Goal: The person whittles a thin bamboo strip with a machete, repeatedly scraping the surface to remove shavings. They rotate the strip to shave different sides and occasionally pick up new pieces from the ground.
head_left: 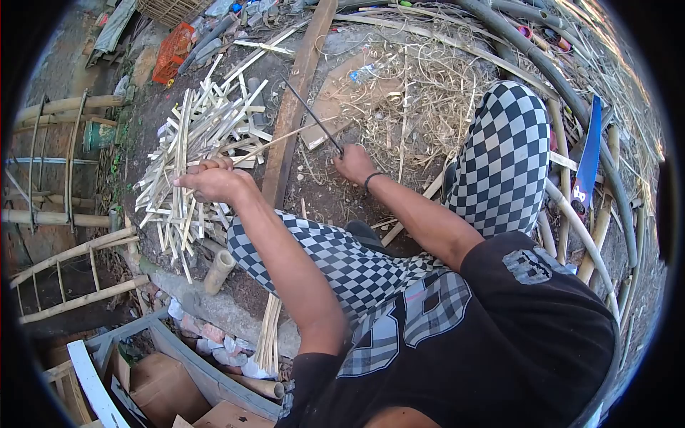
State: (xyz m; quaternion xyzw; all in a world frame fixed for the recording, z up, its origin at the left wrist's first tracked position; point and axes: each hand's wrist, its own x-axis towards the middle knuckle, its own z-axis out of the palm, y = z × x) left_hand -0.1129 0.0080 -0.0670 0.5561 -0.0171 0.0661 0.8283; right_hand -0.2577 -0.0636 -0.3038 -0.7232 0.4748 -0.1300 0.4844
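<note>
My left hand [212, 182] is over a heap of split bamboo strips [178, 153], its fingers curled around one end of a thin bamboo strip [280, 140]. That strip runs to the right across a brown wooden plank [292, 107], its far end close to the blade. Wrapped around a handle, my right hand [353, 164] grips a long, thin dark knife [310, 110] whose blade slants up and left over the plank. Most of the handle is hidden in the fist. A flat piece of cardboard [349, 100] lies just beyond the right hand.
Curly bamboo shavings [435, 100] cover the ground ahead. A blue-bladed handsaw [589, 157] rests on poles at the right. Near my left knee stands a short bamboo tube [218, 271]. An orange crate [173, 53] sits far left; cardboard boxes [168, 385] are at lower left.
</note>
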